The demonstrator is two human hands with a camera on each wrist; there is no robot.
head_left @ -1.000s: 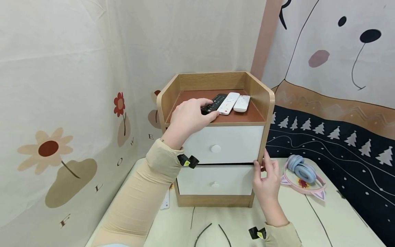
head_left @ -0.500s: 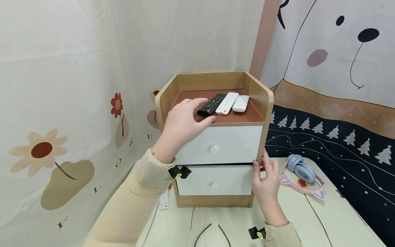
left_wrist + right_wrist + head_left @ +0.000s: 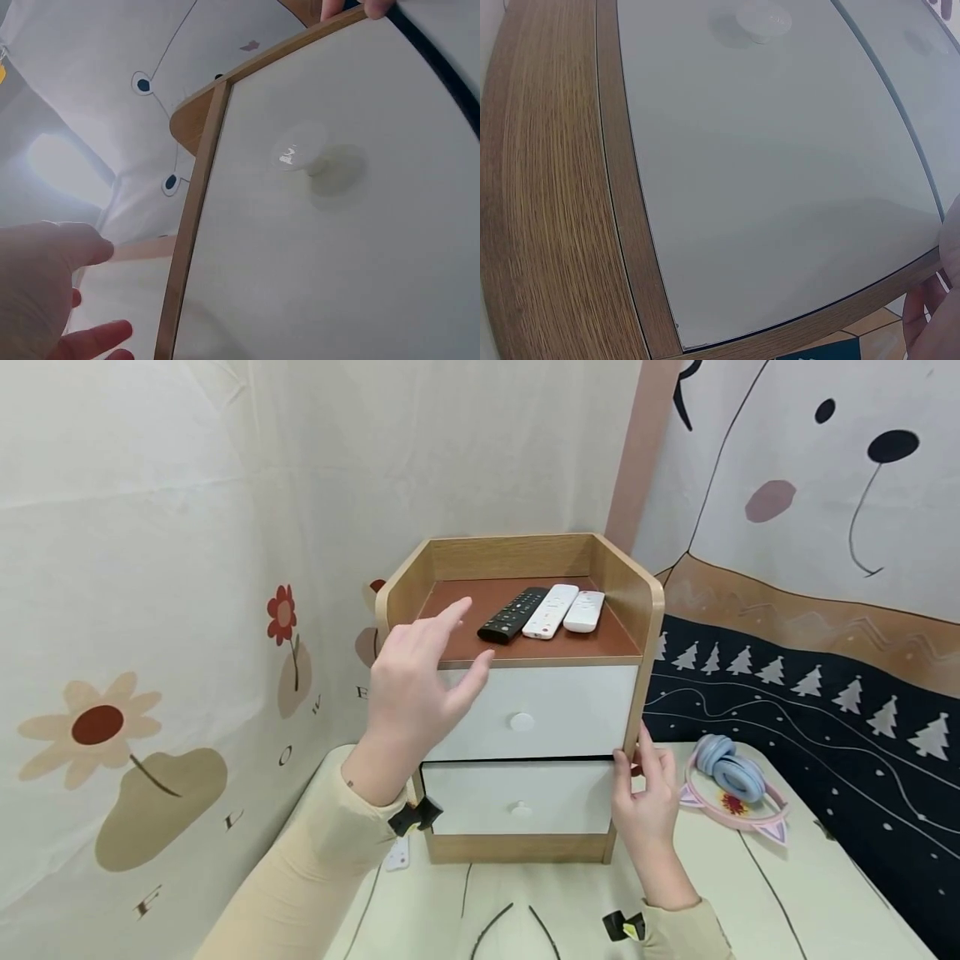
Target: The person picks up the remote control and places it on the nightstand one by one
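My left hand (image 3: 411, 687) hovers at the front left of a small wooden drawer cabinet (image 3: 520, 848), thumb and fingers spread apart with nothing between them. On the cabinet's brown top shelf, a black remote control (image 3: 513, 615) lies beside a long white remote control (image 3: 551, 612) and a shorter white remote control (image 3: 584, 612). My right hand (image 3: 647, 806) grips the cabinet's right edge, its thumb on the front and its fingers along the side. Both white drawers, the upper drawer (image 3: 570, 702) and the lower drawer (image 3: 480, 797), are pushed in.
Blue headphones with a pink cat-ear band (image 3: 738, 772) lie on the table right of the cabinet. A white object (image 3: 397, 854) sits at its lower left, partly covered by my left sleeve. Thin dark curved strips (image 3: 491, 931) lie in front. Printed cloth hangs behind and left.
My left hand has let go of the black remote control and drawn back left and down, its fingers spreading. The right hand has stayed on the cabinet's edge.
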